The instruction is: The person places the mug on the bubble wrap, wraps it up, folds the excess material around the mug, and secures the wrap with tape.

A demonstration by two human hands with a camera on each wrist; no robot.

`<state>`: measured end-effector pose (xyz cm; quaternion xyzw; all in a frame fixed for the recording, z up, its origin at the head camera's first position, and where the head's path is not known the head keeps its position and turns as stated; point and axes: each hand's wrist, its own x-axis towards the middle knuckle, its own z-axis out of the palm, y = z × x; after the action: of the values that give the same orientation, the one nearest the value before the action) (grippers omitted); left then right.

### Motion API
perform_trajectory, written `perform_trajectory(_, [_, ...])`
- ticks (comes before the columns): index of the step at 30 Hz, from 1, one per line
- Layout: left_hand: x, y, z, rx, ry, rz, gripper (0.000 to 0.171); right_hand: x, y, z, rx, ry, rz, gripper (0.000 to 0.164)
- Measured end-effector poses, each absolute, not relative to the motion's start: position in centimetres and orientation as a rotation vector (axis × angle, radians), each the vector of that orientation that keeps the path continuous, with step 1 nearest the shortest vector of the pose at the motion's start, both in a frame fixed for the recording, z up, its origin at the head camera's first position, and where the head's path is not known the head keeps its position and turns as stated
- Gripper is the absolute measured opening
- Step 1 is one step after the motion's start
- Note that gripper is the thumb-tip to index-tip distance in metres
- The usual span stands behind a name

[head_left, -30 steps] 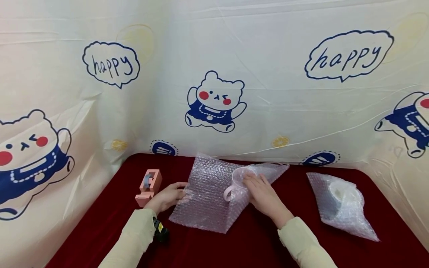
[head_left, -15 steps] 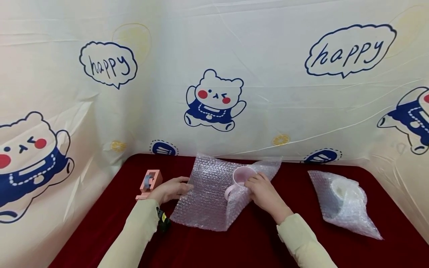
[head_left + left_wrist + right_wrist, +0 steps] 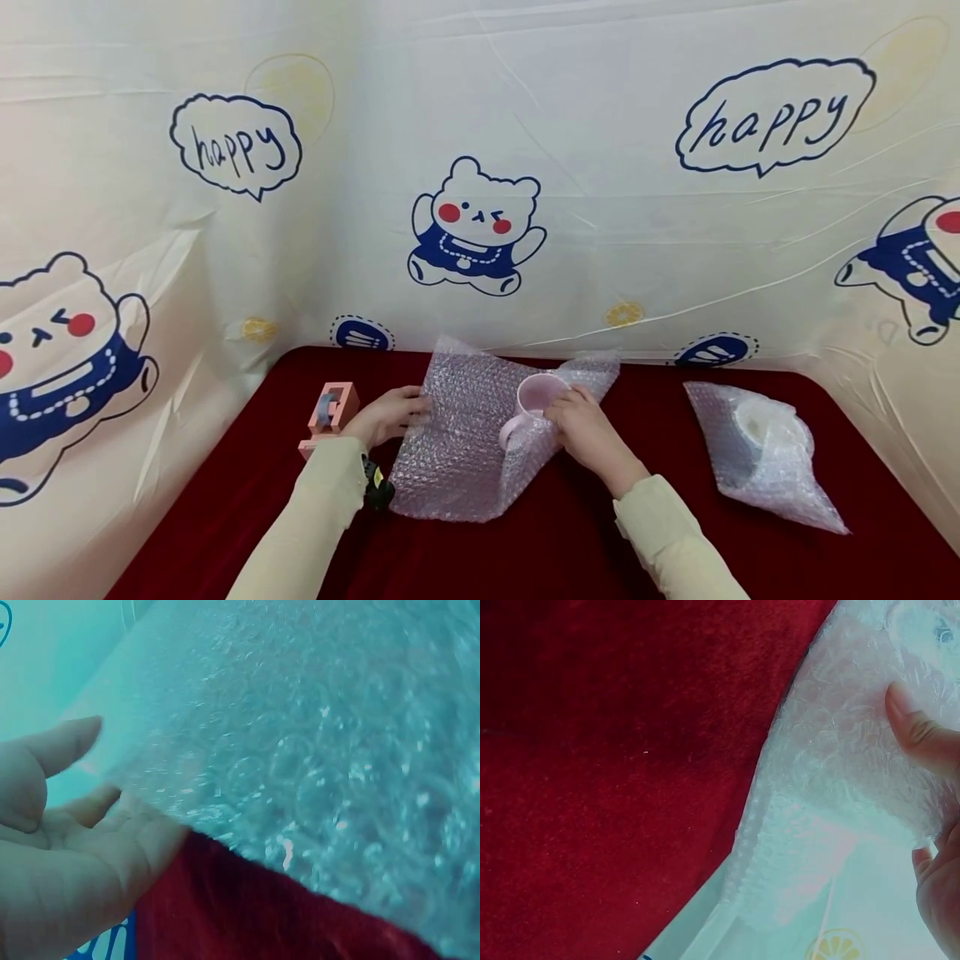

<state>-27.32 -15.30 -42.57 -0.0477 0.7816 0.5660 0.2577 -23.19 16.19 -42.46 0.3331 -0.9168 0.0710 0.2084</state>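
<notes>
Wrapping step, looks like: pink mug (image 3: 534,397) on bubble wrap (image 3: 461,446), right hand (image 3: 591,429) clamping wrap against it; left hand (image 3: 386,415) at free edge, thumb and fingers apart. Next move probably wants edge folded over.

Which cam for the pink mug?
Head: it shows the pink mug's open rim and handle, though the right hand covers part of it. Left wrist: no mug discernible, mostly bubble wrap. Right wrist: at most a faint pinkish patch through the bubble wrap, too unclear to confirm.
</notes>
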Motion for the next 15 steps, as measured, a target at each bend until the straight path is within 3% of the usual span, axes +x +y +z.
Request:
perform_trajectory(7, [-27.5,-14.1,-42.1,-0.07,2.247,1.474,0.064,-23.2,16.2,-42.5,0.929,-2.549,0.179,0.03])
perform_trajectory(15, [-27.5,-12.7,-41.6,-0.095,2.386,1.553,0.044,-23.4,16.3,-42.6,0.932,-2.548,0.17,0.032])
